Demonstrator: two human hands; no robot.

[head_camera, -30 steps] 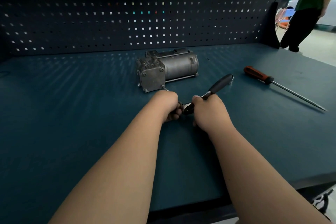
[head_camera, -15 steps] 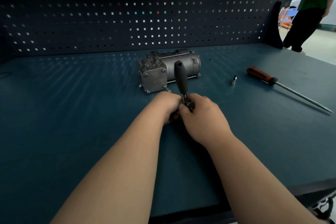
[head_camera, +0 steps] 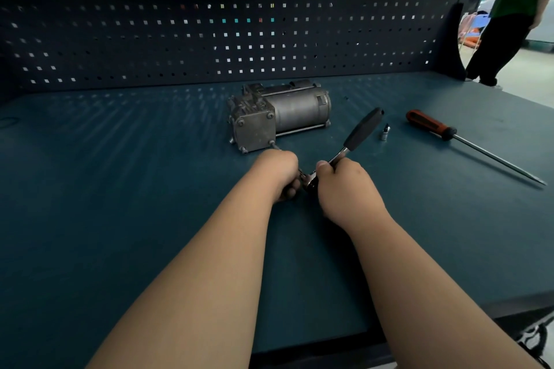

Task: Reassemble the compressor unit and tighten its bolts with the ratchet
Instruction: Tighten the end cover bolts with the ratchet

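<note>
The grey metal compressor (head_camera: 281, 117) lies on the teal bench (head_camera: 120, 189), its square end plate facing me. My right hand (head_camera: 344, 189) grips the ratchet (head_camera: 359, 132) by its steel shank close to the head, and the black handle points up and to the right. My left hand (head_camera: 280, 172) is curled around a thin metal bar (head_camera: 275, 147) that runs from the ratchet head to the compressor's lower front corner. Most of that bar is hidden in my fist.
A small silver socket bit (head_camera: 385, 132) stands just right of the ratchet handle. A red-handled long screwdriver (head_camera: 431, 128) lies at the right. The dark pegboard (head_camera: 209, 24) walls off the back. A person (head_camera: 509, 18) stands beyond the bench's right end.
The ratchet handle swung from up-right to pointing straight away from me, then back to up-right. My hands stayed in front of the compressor.
</note>
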